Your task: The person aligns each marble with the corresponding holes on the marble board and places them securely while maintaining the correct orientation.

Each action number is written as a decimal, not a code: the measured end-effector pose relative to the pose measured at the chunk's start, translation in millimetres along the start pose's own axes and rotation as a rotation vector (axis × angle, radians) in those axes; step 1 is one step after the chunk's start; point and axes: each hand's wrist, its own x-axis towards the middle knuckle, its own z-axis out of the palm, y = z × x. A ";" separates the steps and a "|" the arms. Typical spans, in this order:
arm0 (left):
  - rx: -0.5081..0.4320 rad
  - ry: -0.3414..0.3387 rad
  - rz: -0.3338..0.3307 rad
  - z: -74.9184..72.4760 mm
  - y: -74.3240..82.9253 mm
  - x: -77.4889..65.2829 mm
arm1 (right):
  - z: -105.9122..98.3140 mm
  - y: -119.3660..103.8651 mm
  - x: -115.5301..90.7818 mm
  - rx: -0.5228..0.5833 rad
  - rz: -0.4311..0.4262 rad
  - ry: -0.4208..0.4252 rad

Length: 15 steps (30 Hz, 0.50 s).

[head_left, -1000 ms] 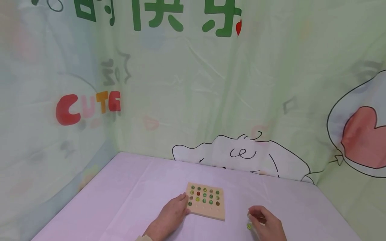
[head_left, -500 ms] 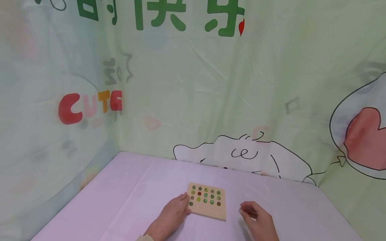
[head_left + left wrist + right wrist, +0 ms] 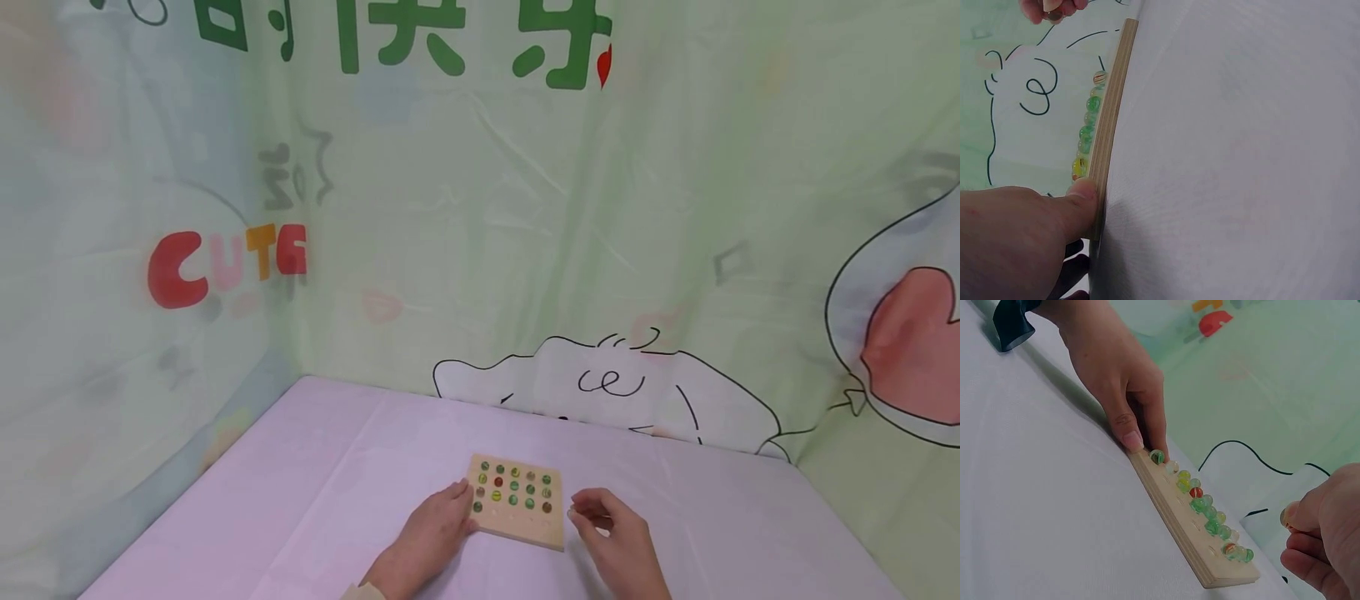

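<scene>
head view: a lilac cloth-covered bench [image 3: 337,492] fills the lower part, walled behind by pale green printed fabric [image 3: 420,217], with coloured letters [image 3: 176,269] at 9 o'clock. the wooden board [image 3: 536,535] lies on the bench at 6 o'clock of the view; a white cartoon outline [image 3: 540,383] sits beyond it. its rows of glass marbles [image 3: 514,485] run from 9 towards 3 o'clock, dipping slightly to 4; which side is longer i cannot tell. the left hand [image 3: 437,527] reaches up from 7 o'clock, its grip narrowed on the board's 9 o'clock edge. the right hand [image 3: 621,537] comes from 5 o'clock, thumb and fingertips nearly meeting on a loose marble [image 3: 571,513] near the board's 3 o'clock edge.

left wrist view: the board shows edge-on, running from just past 12 to just past 6 o'clock, left thumb pressed near the lower end. at 11 o'clock right fingertips pinch the loose marble.

right wrist view: the board's near edge runs 11 to 5 o'clock, left hand holding the 11 end; the right hand, at 4, pinches its marble clear of the wood.
</scene>
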 end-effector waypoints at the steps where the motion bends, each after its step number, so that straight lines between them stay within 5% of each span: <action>1: -0.001 0.000 -0.001 0.1 -0.1 -0.1 | 1.8 -1.4 0.2 0.004 -0.003 0.000; 15: 0.014 0.015 0.016 -1.3 0.1 -1.0 | 23.0 -11.1 2.9 0.028 -0.031 -0.019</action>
